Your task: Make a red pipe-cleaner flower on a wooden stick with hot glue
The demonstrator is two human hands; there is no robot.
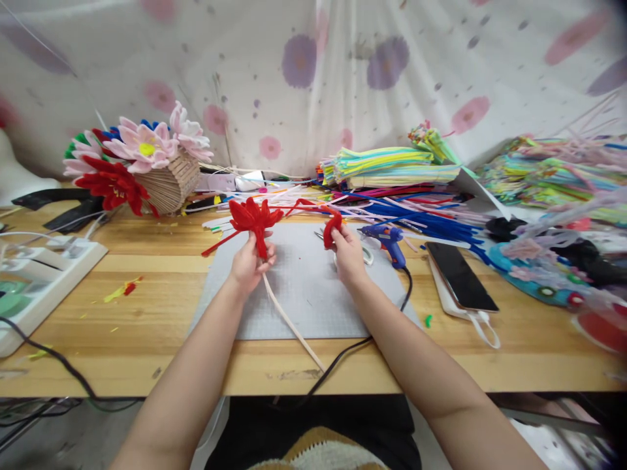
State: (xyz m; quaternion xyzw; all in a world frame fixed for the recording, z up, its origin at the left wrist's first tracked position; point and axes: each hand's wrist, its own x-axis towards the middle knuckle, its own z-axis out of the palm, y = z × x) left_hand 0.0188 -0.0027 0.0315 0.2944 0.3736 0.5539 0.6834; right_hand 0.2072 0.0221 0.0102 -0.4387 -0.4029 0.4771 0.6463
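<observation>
My left hand (252, 262) is closed around the base of a red pipe-cleaner flower (253, 219), its petals fanned upward above the fingers. A pale stem (291, 321) runs from beneath this hand down to the table's front edge. Pinched in my right hand (349, 251) is a curved red pipe-cleaner petal (332, 230). A thin red strand reaches from near the petal toward the flower. Both hands are above a grey cutting mat (294, 300). Scissors (367, 256) lie partly hidden behind my right hand, beside a blue glue gun (386, 240).
Finished flowers in a woven basket (169, 183) are at the back left. Bundled pipe cleaners (392, 166) lie at the back. A phone (460, 277) rests on a white power bank at right. A power strip (53, 281) stands left. The glue gun's black cord (337, 359) crosses the front edge.
</observation>
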